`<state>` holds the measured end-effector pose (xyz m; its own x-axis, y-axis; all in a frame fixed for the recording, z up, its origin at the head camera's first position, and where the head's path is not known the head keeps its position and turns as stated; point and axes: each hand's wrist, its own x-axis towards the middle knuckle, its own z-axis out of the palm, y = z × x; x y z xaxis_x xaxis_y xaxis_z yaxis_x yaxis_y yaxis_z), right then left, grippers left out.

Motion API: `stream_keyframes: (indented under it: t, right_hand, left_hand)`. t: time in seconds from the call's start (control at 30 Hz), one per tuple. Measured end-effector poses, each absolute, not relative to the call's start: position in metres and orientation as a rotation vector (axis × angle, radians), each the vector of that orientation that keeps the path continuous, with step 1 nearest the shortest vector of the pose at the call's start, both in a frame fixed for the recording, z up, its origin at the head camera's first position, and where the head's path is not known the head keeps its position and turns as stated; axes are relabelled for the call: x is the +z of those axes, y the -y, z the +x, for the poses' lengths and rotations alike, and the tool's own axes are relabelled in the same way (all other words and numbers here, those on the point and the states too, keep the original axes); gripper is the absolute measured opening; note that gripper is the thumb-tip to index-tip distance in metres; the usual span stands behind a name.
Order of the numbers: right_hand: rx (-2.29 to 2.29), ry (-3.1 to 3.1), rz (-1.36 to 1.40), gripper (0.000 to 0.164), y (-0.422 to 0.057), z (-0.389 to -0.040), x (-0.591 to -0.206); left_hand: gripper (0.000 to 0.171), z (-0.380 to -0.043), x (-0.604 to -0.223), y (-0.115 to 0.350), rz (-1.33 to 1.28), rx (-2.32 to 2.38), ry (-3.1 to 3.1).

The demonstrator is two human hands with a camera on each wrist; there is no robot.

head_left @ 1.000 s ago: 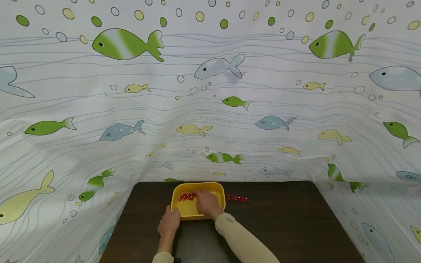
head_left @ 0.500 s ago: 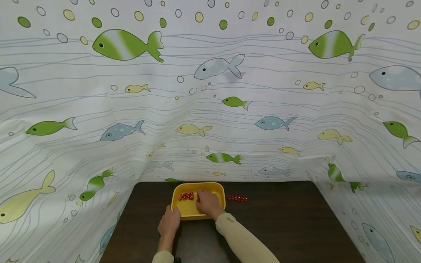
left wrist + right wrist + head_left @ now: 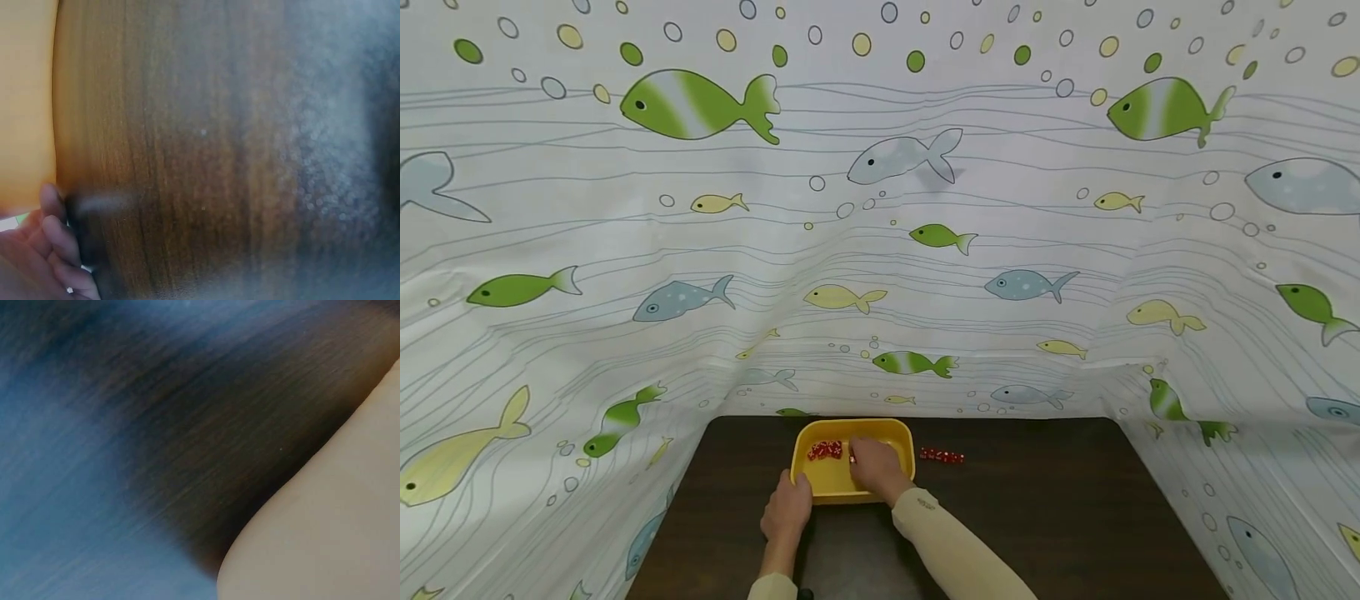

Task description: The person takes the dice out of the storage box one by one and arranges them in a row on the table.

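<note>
The left hand (image 3: 787, 510) steadies the yellow tub (image 3: 829, 484) at its near-left rim, fingers curled against the wall. In the tub's far-left corner lies a heap of red dice (image 3: 824, 450). The right hand (image 3: 875, 467) reaches into the tub beside the heap; whether its fingers pinch a die cannot be told. The step looks like picking dice; next comes a fine pinch. More dice (image 3: 942, 456) lie on the table (image 3: 1045, 508), right of the tub.

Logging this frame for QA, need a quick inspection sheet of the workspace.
Surface: dark wooden table.
Job's things: yellow tray; red pieces inside at far left; more red pieces in a row on the table right of it.
Clutter: nothing seen.
Hands: left hand holds tray's near-left rim; right hand reaches inside, grasp unclear.
Cables: nothing seen.
Surroundings: fish-print curtain on three sides.
</note>
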<state>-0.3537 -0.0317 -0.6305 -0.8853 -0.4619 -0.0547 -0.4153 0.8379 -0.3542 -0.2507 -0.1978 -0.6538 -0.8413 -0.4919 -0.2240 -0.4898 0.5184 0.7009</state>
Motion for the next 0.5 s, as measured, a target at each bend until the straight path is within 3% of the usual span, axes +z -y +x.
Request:
stream_keyframes:
  t: [0.5]
  right_hand:
    - [-0.601,-2.872,-0.655,0.012,0.0223,-0.3501,-0.6245]
  left_hand:
    - [0.065,-0.2512,-0.6523,0.1969,0.888,-1.269,2.728]
